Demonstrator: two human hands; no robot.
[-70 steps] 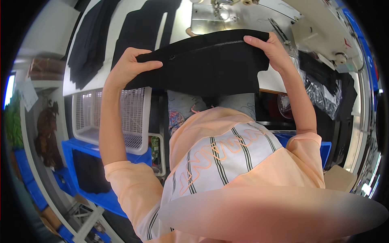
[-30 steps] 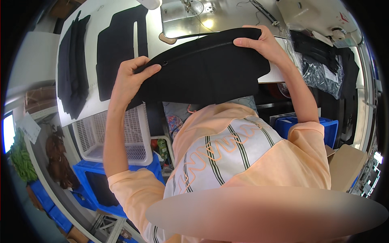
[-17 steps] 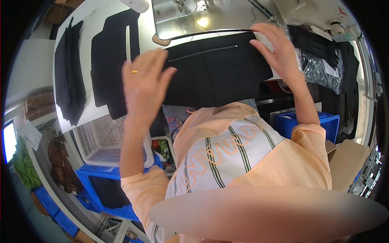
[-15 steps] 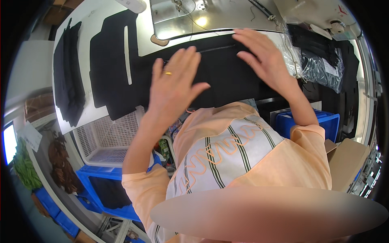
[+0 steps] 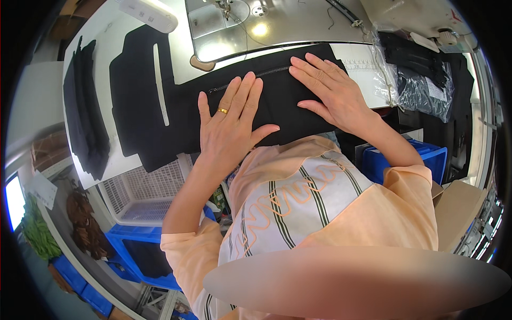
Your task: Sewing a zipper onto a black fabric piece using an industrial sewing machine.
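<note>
A black fabric piece [image 5: 276, 122] with a long zipper [image 5: 269, 71] lies at the table's front edge. My left hand [image 5: 230, 120] rests spread on it, a gold ring on one finger, fingertips just below the zipper near its pull. My right hand [image 5: 333, 98] lies open on the piece, fingertips at the zipper's right end. Left of them is another black piece [image 5: 133, 90] with a narrow white slit, and further left a stack [image 5: 85, 112] of black pieces.
A sewing machine bed [image 5: 277, 29] sits behind the fabric on the white table [image 5: 90, 48]. A plastic-bagged dark bundle [image 5: 421, 96] is at the right. Below are a white basket [image 5: 138, 192], blue crates [image 5: 429, 160] and an open cardboard box [image 5: 456, 210].
Both hands earlier pinched the piece by its upper edge, raised. They have let go and moved inward to lie spread on it, now flat on the table.
</note>
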